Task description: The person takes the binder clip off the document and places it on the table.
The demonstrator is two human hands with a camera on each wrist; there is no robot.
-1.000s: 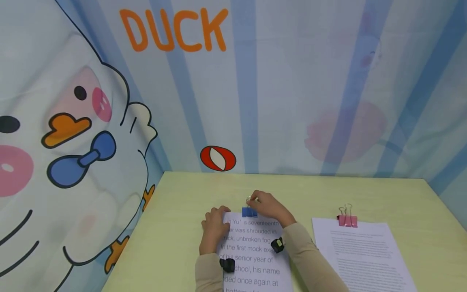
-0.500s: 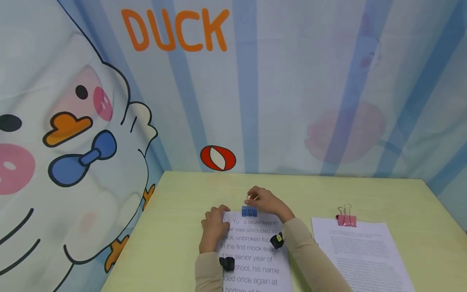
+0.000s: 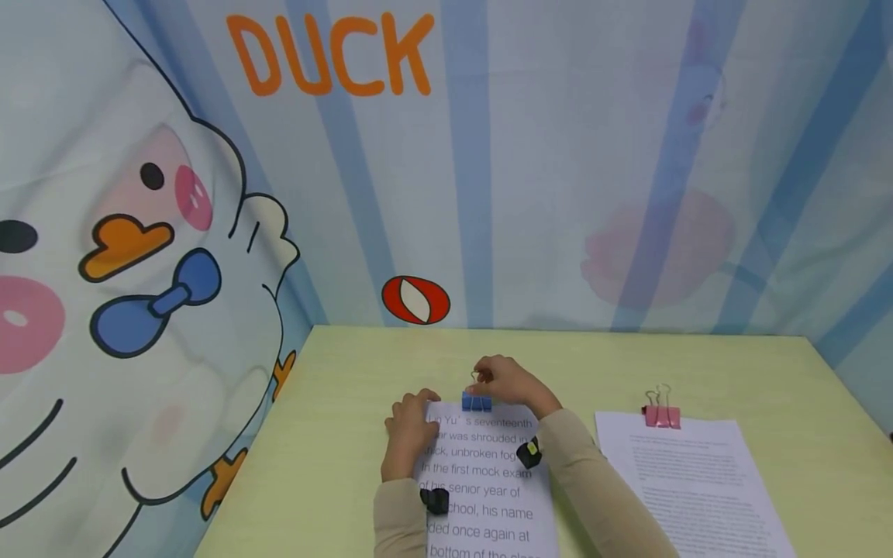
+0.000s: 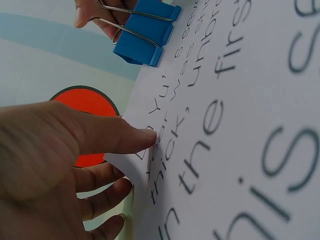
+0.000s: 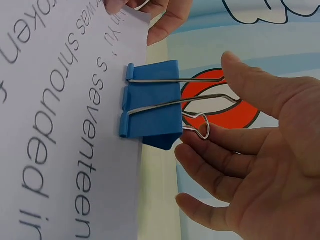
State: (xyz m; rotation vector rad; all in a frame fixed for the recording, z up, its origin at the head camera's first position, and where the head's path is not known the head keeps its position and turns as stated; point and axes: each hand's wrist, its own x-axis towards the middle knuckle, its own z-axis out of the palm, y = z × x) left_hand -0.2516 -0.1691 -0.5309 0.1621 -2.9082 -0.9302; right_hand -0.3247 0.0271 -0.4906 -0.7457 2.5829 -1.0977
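A blue binder clip [image 5: 155,100] sits on the top edge of a printed paper sheet or stack [image 3: 481,465], its wire handles standing apart. My right hand [image 3: 512,381] is at these handles. In the right wrist view, its thumb lies against the front handle and its fingers curl by the rear one. The left hand [image 3: 412,425] holds the paper's upper left corner. In the left wrist view, that thumb [image 4: 125,137] presses on the print, with other fingers behind the edge. How many sheets the clip bites is hidden.
To the right on the pale yellow table [image 3: 349,372] lies another printed paper [image 3: 691,480], with a pink binder clip [image 3: 661,416] at its top edge. A duck-printed cloth [image 3: 544,155] hangs behind the table. Each wrist carries a small black camera.
My right hand has shifted slightly up around the handles, and more of the blue binder clip shows. The left hand stays at the paper corner.
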